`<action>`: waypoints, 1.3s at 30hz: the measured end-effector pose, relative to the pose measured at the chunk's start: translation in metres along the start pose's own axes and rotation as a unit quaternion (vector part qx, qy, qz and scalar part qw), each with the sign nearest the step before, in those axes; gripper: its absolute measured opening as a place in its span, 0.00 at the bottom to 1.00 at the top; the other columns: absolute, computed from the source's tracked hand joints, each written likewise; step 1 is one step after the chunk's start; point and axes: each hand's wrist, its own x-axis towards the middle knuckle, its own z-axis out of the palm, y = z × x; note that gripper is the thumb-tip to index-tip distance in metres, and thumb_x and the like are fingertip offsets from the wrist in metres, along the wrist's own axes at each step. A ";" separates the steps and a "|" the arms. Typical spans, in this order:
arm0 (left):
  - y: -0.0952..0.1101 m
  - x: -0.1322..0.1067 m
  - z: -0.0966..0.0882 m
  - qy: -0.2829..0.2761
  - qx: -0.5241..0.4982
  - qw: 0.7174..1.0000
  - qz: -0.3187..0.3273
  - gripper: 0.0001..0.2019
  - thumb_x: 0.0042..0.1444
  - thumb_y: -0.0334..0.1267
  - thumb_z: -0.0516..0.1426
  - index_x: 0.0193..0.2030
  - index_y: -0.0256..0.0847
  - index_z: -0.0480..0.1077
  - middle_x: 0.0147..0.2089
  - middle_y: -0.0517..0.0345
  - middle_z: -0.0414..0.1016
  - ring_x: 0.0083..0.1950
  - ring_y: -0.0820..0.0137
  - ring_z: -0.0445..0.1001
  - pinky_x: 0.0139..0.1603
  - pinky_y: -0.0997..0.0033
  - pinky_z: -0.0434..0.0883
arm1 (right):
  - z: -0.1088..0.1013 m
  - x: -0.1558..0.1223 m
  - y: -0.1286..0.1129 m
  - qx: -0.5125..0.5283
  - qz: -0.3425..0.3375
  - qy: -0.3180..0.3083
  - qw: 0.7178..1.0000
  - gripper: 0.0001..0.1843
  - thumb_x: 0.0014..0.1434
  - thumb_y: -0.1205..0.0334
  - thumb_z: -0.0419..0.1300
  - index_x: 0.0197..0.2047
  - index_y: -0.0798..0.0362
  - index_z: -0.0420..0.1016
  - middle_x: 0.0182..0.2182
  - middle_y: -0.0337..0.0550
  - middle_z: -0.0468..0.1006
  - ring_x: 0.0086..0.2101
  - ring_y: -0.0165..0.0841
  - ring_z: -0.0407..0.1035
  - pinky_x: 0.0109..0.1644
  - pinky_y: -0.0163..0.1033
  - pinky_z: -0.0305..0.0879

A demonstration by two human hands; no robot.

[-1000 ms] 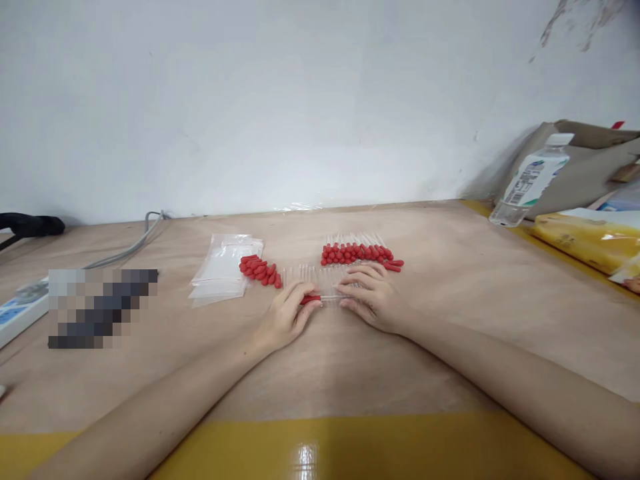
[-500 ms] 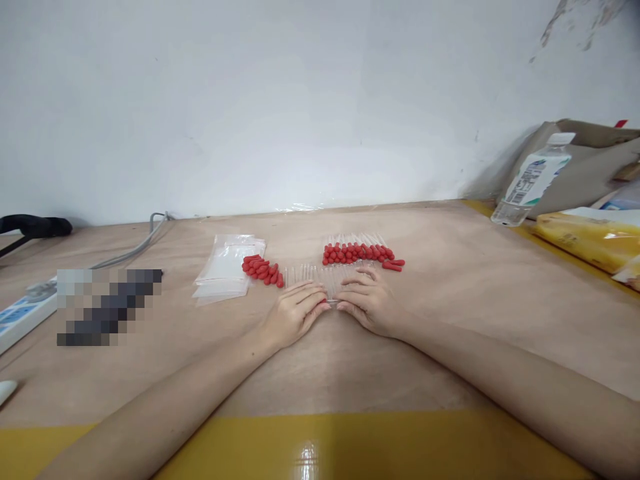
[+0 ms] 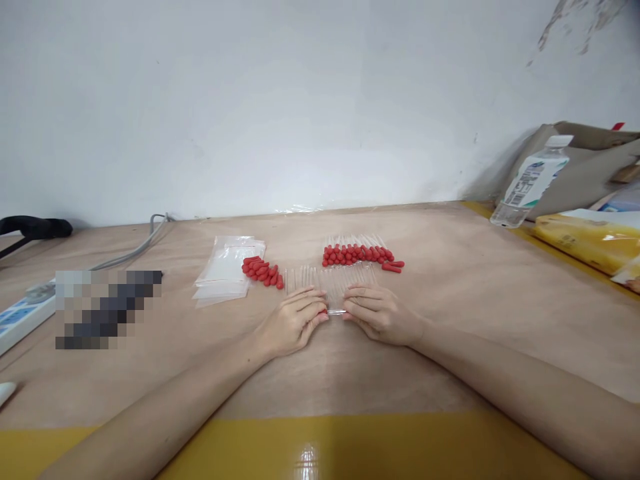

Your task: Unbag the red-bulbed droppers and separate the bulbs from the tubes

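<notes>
My left hand (image 3: 299,321) is closed, with a bit of red rubber bulb (image 3: 324,311) showing at its fingertips. Facing it, my right hand (image 3: 383,313) pinches a clear glass dropper tube (image 3: 336,312), which lies crosswise between the two hands. Whether the tube sits inside the bulb is hidden by my fingers. Just beyond the hands, a row of loose clear tubes (image 3: 334,281) lies side by side. Loose red bulbs (image 3: 263,271) are heaped to the left of that row. Behind it lie several droppers (image 3: 356,254) with red bulbs fitted, bulbs toward me.
Clear plastic bags (image 3: 223,267) lie under the heap's left side. A power strip (image 3: 27,313) and grey cable (image 3: 133,253) are at left, near a blurred dark object (image 3: 110,310). At right stand a water bottle (image 3: 533,180), a grey bag (image 3: 575,177) and a yellow packet (image 3: 585,237).
My right hand has drawn back toward me and slightly right, its fingers now lower against the tube row. More of the crosswise tube shows between the hands. The left hand has barely moved.
</notes>
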 end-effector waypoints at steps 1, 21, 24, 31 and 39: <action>0.000 0.000 0.000 0.002 0.001 1.000 0.008 0.07 0.58 0.32 0.50 0.41 0.38 0.68 0.39 0.53 0.76 0.49 0.67 0.72 0.55 0.60 0.68 | -0.001 -0.001 0.000 -0.006 -0.007 0.003 1.000 0.05 0.57 0.69 0.54 0.37 0.57 0.70 0.31 0.46 0.76 0.39 0.33 0.70 0.49 0.40 0.69; -0.046 -0.010 -0.036 0.143 0.104 0.955 -0.239 0.11 0.59 0.35 0.49 0.43 0.38 0.70 0.37 0.52 0.66 0.41 0.68 0.67 0.40 0.68 0.69 | -0.015 -0.024 0.044 -0.083 0.330 -0.008 0.940 0.11 0.56 0.66 0.50 0.39 0.56 0.71 0.27 0.45 0.73 0.28 0.33 0.66 0.34 0.38 0.63; -0.061 -0.014 -0.052 0.165 0.113 0.925 -0.323 0.13 0.57 0.36 0.50 0.44 0.38 0.71 0.36 0.52 0.65 0.42 0.66 0.66 0.39 0.68 0.68 | -0.011 -0.022 0.041 -0.070 0.340 -0.022 0.938 0.08 0.55 0.67 0.49 0.33 0.55 0.70 0.27 0.45 0.73 0.28 0.33 0.67 0.32 0.37 0.62; -0.109 -0.034 -0.069 0.220 0.050 0.875 -0.430 0.16 0.50 0.42 0.54 0.46 0.39 0.66 0.33 0.58 0.68 0.32 0.72 0.69 0.32 0.72 0.67 | -0.003 -0.025 0.039 -0.078 0.319 -0.037 0.944 0.11 0.56 0.66 0.50 0.37 0.56 0.73 0.29 0.47 0.73 0.31 0.34 0.67 0.37 0.40 0.64; -0.130 -0.035 -0.058 0.213 0.054 0.864 -0.453 0.15 0.47 0.45 0.56 0.39 0.39 0.66 0.35 0.57 0.72 0.32 0.71 0.70 0.30 0.74 0.65 | -0.007 -0.022 0.032 -0.012 0.313 -0.070 0.947 0.16 0.54 0.54 0.57 0.39 0.58 0.74 0.31 0.49 0.68 0.33 0.35 0.64 0.37 0.42 0.65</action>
